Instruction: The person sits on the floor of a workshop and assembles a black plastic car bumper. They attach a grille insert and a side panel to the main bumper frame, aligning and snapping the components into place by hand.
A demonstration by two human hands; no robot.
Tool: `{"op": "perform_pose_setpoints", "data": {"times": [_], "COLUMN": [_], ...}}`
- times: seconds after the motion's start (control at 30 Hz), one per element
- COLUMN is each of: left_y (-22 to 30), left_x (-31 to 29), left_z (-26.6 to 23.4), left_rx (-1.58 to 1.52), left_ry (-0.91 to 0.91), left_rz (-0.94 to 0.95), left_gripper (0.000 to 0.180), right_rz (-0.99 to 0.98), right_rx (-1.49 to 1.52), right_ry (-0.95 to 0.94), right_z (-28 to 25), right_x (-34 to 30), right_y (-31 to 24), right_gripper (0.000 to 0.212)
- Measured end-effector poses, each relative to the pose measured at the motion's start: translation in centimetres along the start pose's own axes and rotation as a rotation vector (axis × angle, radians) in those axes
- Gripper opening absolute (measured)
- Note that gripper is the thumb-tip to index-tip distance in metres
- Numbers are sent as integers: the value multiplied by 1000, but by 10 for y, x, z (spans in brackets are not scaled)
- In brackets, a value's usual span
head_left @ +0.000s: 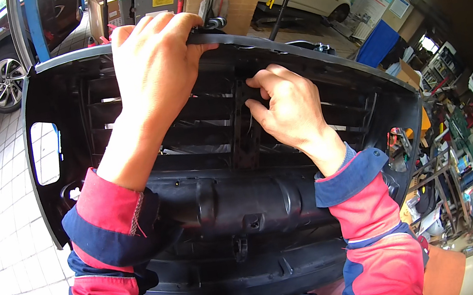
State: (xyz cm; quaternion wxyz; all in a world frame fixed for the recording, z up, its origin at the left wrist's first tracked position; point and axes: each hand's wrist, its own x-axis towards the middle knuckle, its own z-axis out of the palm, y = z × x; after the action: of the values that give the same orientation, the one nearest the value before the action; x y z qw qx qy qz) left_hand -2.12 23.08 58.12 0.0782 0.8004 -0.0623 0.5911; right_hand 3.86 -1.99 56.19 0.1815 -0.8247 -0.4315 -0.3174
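Here we hold a black car front grille panel (221, 206) with both hands.
We see the panel propped upright against the person's lap, its inner side facing the camera. Our left hand (156, 61) is clenched over the panel's upper edge, fingers wrapped across the rim. Our right hand (283, 108) presses into the central slats (206, 118), fingertips curled around a vertical rib. Behind stand a dark parked car (2, 55), a tiled floor (12, 247) and cluttered workshop racks (460, 172).
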Motion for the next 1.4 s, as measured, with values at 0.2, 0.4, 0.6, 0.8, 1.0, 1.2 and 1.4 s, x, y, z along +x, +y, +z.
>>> {"op": "perform_pose_setpoints", "data": {"times": [0.2,0.4,0.6,0.8,1.0,1.2,1.4], "left_y": [0,0,-1,0,-2,-2,1], "left_x": [1,3,4,3,1,7,31], "left_z": [1,1,2,-2,-10,-16,-23], "left_rx": [-8,-8,18,0,-17,-7,-37], "left_ry": [9,2,43,31,18,24,79], "left_rz": [-2,-5,18,42,40,50,144], "left_gripper": [28,26,28,32,34,35,33], "right_rz": [-24,-44,-36,-63,75,-34,162], "right_rx": [3,-14,-34,-64,-25,-446,-440], "right_ry": [9,32,13,1,116,527,-12], "right_z": [-2,-2,-1,-4,-43,-129,-170], "right_x": [-5,-14,-21,-22,-33,-28,5], "right_y": [-3,-8,-12,-11,-1,35,74], "right_gripper": [33,33,33,40,41,60,33]}}
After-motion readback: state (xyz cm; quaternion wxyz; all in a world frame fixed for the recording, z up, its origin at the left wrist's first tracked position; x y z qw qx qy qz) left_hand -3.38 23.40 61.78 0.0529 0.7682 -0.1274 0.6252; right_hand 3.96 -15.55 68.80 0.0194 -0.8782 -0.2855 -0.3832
